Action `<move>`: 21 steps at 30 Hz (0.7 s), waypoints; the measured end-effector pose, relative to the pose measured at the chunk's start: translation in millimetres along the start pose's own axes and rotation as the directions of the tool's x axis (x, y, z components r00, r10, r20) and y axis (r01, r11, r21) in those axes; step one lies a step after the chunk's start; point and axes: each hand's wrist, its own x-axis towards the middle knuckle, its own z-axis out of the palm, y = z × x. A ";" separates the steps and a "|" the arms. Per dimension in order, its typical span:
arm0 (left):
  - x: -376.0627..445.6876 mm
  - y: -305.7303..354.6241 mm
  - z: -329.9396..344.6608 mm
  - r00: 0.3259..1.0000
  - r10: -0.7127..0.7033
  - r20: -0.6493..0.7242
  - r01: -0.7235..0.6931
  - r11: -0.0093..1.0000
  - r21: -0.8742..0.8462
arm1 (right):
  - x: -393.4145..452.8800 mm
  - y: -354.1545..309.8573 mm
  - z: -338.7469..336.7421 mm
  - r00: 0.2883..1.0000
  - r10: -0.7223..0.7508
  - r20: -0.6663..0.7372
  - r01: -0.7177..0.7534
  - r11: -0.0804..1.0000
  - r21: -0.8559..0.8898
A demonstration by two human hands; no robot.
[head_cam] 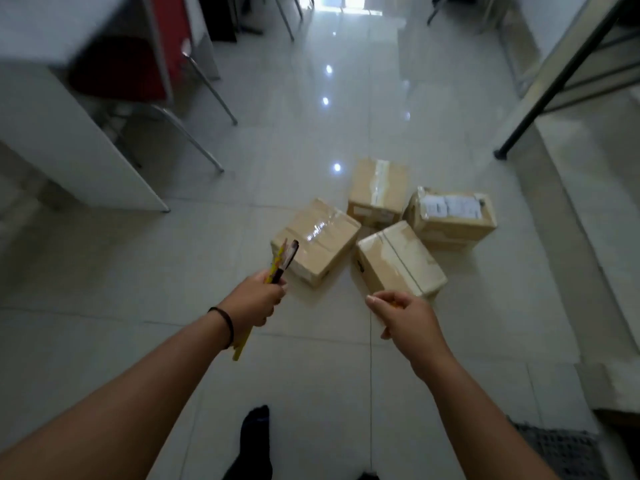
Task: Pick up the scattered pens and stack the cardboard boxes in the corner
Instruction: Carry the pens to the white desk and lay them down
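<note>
Head view, near to far. A dark-socked foot (255,432) stands on glossy pale floor tiles (114,271), with a dark ribbed mat (561,448) at the lower right edge. Both bare forearms reach forward over the floor. The left hand (254,301), a thin dark band (224,323) at its wrist, has its fingers curled round a bundle of pens (282,259), yellow and black, slim and straight; tips project above the fist and a yellow end below it. The right hand (403,315) is loosely curled with thumb against forefinger; a trace of orange shows there, but whether it pinches anything cannot be told. Just beyond the hands, four taped brown cardboard boxes (317,242) lie in a loose cluster on the tiles, unstacked, at differing angles, some corners touching; the far right one bears white paper labels. Open floor extends left of the cluster and ahead toward a bright doorway. A white desk panel (62,140) and red chair (114,77) with metal legs bound the left side; a dark metal frame leg (540,95) and a raised step bound the right.
</note>
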 end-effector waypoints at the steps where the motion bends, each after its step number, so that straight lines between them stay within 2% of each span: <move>1: -15.0 9.8 -11.3 1.000 0.010 -0.011 -0.010 0.999 -0.045 | -8.0 -19.7 -1.1 0.999 -0.033 0.012 0.033 0.999 -0.008; 5: -77.7 34.6 -56.4 0.991 0.073 -0.110 -0.098 0.965 -0.243 | -37.1 -93.7 1.5 0.985 -0.129 0.115 0.126 0.991 0.036; 9: -124.2 37.8 -87.1 0.970 0.083 -0.228 -0.163 0.920 -0.357 | -53.6 -140.8 14.0 0.949 -0.189 0.253 0.161 0.979 0.127; 12: -156.2 35.0 -107.3 0.940 0.076 -0.333 -0.207 0.902 -0.378 | -70.0 -169.2 34.2 0.904 -0.228 0.362 0.203 0.973 0.106; 18: -201.2 24.0 -153.8 0.856 0.026 -0.517 -0.301 0.838 -0.456 | -95.2 -215.5 95.6 0.823 -0.316 0.471 0.290 0.948 0.130; 21: -216.5 12.4 -184.7 0.819 0.005 -0.574 -0.355 0.790 -0.499 | -107.8 -240.3 133.7 0.790 -0.315 0.526 0.293 0.948 0.127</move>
